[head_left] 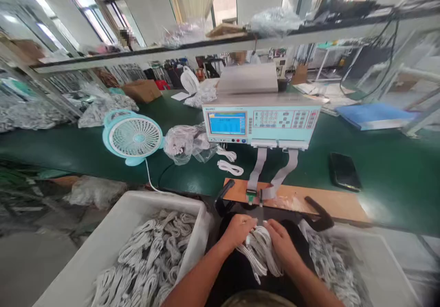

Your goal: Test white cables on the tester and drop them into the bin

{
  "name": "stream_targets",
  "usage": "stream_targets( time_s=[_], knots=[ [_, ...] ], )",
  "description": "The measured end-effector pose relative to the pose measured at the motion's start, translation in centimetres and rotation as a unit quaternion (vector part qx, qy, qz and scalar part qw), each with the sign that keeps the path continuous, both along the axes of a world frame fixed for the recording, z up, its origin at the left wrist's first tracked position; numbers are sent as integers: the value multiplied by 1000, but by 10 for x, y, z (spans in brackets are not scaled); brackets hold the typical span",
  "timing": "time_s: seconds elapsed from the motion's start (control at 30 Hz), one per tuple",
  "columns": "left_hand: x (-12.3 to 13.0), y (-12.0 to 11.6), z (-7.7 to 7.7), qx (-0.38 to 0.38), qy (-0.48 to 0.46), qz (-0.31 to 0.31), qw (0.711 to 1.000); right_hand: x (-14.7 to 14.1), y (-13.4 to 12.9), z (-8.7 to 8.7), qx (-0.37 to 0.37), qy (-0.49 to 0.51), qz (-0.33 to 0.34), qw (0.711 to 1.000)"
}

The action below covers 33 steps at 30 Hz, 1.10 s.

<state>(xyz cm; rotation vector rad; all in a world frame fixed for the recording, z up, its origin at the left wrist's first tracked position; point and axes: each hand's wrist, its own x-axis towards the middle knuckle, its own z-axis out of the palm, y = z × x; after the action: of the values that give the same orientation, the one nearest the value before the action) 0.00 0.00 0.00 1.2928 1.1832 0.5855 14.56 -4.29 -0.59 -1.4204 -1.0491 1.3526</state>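
Low in front of me, over my lap, my left hand point(242, 230) and my right hand point(279, 239) are on either side of a bundle of white cables point(263, 247). Fingers of both hands are closed at the top of the bundle, near the cable ends. Just beyond the fingertips, a green connector board point(250, 198) sits at the edge of a wooden board point(316, 198). Grey ribbon cables point(257, 169) run from it up to a white tester point(263, 121) with a lit blue screen.
A white bin point(127, 206) full of coiled cables stands at left, another bin point(385, 252) at right. On the green table point(405, 174) are a turquoise fan point(134, 135), bagged cables point(180, 142), two loose coils point(230, 167), a black phone point(344, 171) and a blue folder point(376, 116).
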Motion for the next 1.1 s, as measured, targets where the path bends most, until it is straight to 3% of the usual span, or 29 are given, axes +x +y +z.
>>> stream_targets(
  time_s=[0.1, 0.17, 0.23, 0.27, 0.33, 0.4, 0.47, 0.63, 0.83, 0.97, 1.1],
  knots=[
    [4, -8, -4, -64, -11, 34, 997, 83, -20, -10, -6, -194, 40, 980],
    [8, -12, -8, -81, -17, 52, 995, 118, -31, -10, 19, -372, 44, 927],
    [14, -15, -14, -86, -20, 58, 994, 125, -40, -6, 94, -467, 27, 879],
    [17, -16, -16, -88, -20, 54, 994, 119, -43, -2, 137, -473, 37, 870],
    [25, -18, -20, -78, -19, 39, 996, 92, -46, 6, 206, -415, 112, 879],
    [32, -20, -20, -50, -15, 20, 998, 61, -44, 11, 242, -359, 165, 886],
    [34, -23, -17, -19, -7, 7, 1000, 39, -38, 13, 260, -325, 176, 892],
    [25, -31, -10, -29, -28, 7, 999, 31, -31, 10, 214, -225, 162, 937],
    [23, -36, -4, -20, -43, 32, 998, 27, -37, 10, 250, -221, 180, 925],
    [24, -37, 3, 30, -61, 6, 998, 22, -37, 4, 200, -207, 104, 952],
    [21, -36, 5, 2, -84, -5, 996, 16, -34, -3, 157, -186, 52, 969]
  ],
)
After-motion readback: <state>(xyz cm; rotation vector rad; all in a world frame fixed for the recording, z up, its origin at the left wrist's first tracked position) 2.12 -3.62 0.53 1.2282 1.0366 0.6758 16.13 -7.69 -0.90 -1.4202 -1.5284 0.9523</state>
